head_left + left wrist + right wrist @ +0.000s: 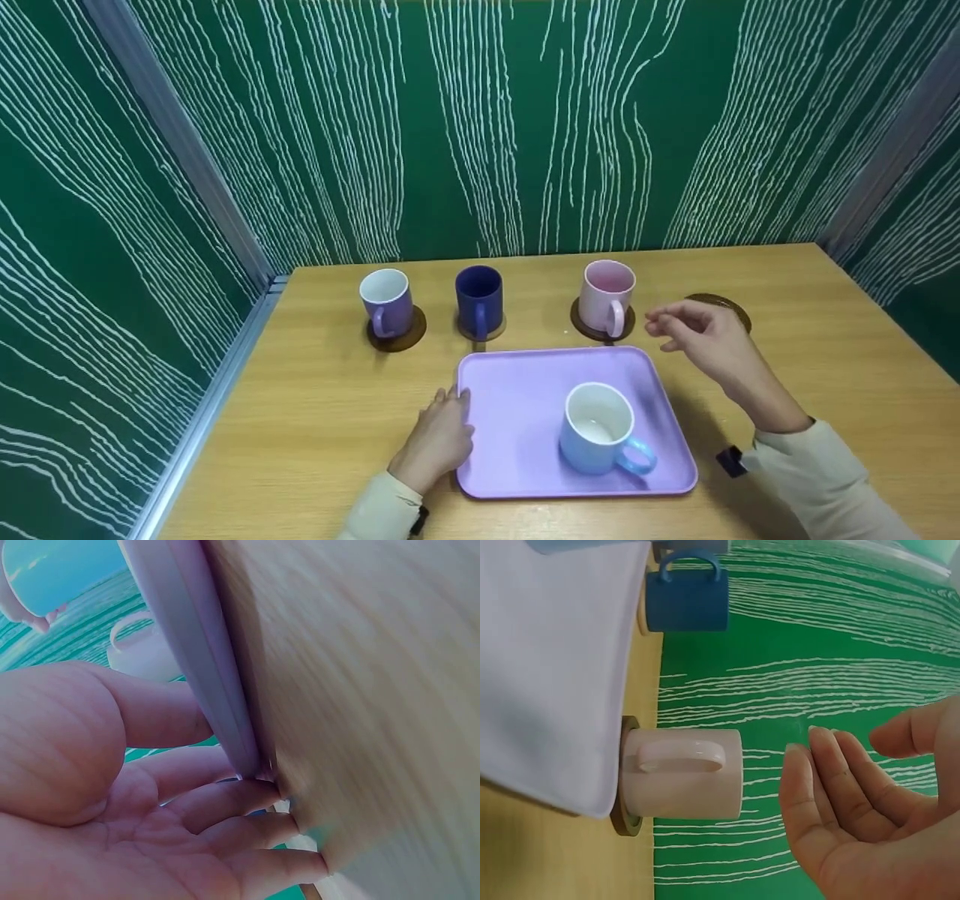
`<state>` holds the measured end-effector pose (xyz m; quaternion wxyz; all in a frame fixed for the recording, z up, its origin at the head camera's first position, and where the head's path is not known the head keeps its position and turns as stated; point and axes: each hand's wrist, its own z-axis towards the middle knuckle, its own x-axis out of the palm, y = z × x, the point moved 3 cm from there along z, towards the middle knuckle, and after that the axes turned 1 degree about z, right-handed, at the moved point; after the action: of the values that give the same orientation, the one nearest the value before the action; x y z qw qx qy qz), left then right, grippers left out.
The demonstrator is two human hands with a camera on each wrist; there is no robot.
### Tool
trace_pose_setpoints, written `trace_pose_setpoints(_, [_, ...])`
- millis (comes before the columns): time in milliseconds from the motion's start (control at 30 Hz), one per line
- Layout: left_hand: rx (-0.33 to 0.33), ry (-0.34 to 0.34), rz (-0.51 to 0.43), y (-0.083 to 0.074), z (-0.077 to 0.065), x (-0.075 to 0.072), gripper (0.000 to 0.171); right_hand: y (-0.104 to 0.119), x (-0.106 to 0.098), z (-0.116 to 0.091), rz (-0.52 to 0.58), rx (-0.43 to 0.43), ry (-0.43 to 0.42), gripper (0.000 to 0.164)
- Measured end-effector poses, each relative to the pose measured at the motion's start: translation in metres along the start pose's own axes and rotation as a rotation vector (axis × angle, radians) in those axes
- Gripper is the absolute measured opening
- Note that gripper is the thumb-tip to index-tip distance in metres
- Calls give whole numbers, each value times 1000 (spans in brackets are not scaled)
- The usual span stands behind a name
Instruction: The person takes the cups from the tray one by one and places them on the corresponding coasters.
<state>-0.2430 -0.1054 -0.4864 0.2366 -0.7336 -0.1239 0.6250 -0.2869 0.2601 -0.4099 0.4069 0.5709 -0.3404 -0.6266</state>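
My left hand (442,431) rests by the left edge of a lilac tray (517,420). In the left wrist view its thumb and index finger touch the tray's rim, and the other fingertips are down at the tabletop. A light blue mug (589,446) with a white inside stands upright on the tray, handle to the right. My right hand (709,337) is in the air, loosely curled around nothing, just right of a pink mug (596,304) on a dark round coaster (576,322). Behind that hand, a bare brown coaster (731,306) is partly hidden.
A purple mug (394,311) with a white inside stands on a brown coaster (401,343) at the back left. To its right, a dark blue mug (487,300) sits on another coaster (496,330). A green wall (465,112) with white wavy lines rises behind the wooden table (322,397).
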Motion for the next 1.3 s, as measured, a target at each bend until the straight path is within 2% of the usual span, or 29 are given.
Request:
trace_pose_setpoints(200, [6, -6, 10, 0, 0, -1, 55, -8, 5, -11, -35, 12, 91, 34])
trace_pose_setpoints(400, [28, -8, 24, 0, 0, -1, 55, -14, 15, -25, 26, 21, 200, 29])
trace_pose_setpoints(567, [50, -12, 16, 0, -1, -1, 54, -18, 22, -35, 63, 45, 306, 38])
trace_pose_setpoints(700, [33, -8, 14, 0, -1, 0, 55, -21, 26, -42, 71, 64, 379, 43])
trace_pose_setpoints(867, [19, 0, 13, 0, 0, 0, 55, -29, 30, -50, 68, 93, 426, 38])
trace_pose_setpoints(1133, [14, 9, 20, 0, -1, 1, 56, -38, 37, -61, 127, -11, 586, 25])
trace_pose_setpoints(1300, [15, 7, 27, 0, 0, 0, 56, -41, 37, -65, 141, -59, 690, 23])
